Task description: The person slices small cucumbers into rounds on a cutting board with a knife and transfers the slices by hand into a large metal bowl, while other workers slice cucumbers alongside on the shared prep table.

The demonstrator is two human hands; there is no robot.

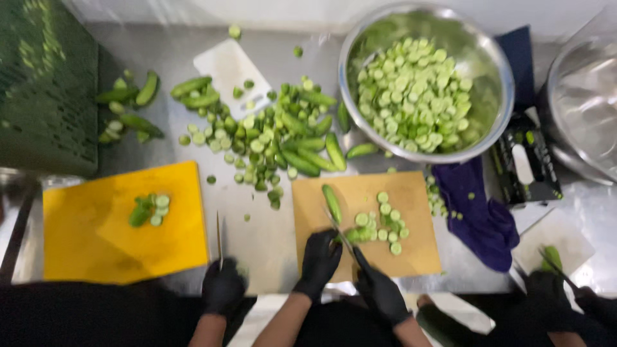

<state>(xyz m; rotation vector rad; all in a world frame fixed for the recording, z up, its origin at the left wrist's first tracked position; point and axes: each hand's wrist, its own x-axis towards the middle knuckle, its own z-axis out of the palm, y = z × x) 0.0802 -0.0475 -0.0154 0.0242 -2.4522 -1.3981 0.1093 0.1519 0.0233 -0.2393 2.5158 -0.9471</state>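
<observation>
Nearest the camera, the left hand (319, 257), in a black glove, is curled with its fingertips pressed down on a cucumber (355, 234) at the near edge of the tan cutting board (418, 254), pinning it so it cannot roll. The right hand (379, 290), also gloved, is closed round the handle of a knife (342, 239), whose blade angles up across the cucumber just beside the left fingertips; the view is blurred, so the exact edge contact is hard to tell. The cucumber looks partly cut, dark green outside and pale inside, with round slices (385, 222) lying just to its right. A whole cucumber (331, 203) waits further up the board. Other gloved hands work at each side: one (222, 286) holds a knife beside the yellow board (116, 225). Beyond, a heap of cucumbers (283, 138) spreads over the counter (257, 231), and a steel bowl (495, 58) holds sliced rounds.
</observation>
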